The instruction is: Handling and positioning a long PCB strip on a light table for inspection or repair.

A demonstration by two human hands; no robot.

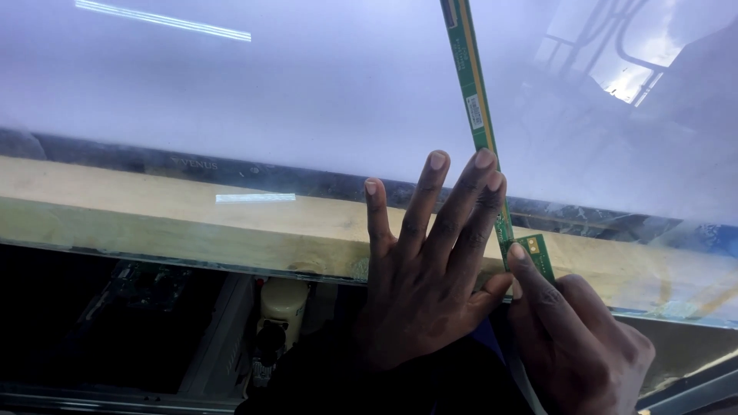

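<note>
Circuit board strip, long, narrow and green with a yellowish band along its length and a small white label, lies on the glossy pale panel and runs from the top edge down to our hands. Its lower end widens into a small green tab with gold contacts, and this tab sits over the wooden beam. We keep our left hand flat with the fingers spread; the two outer fingertips touch the edge of the strip. Our right hand comes from below, and its forefinger presses on the tab at the strip's end, while the other fingers are folded under, so we cannot tell whether they pinch anything. Under the beam, in a dark opening, we see a cream cylindrical part, perhaps a capacitor, and beside it a dark circuit board. The panel reflects ceiling lights and a window, which hides its surface partly.
</note>
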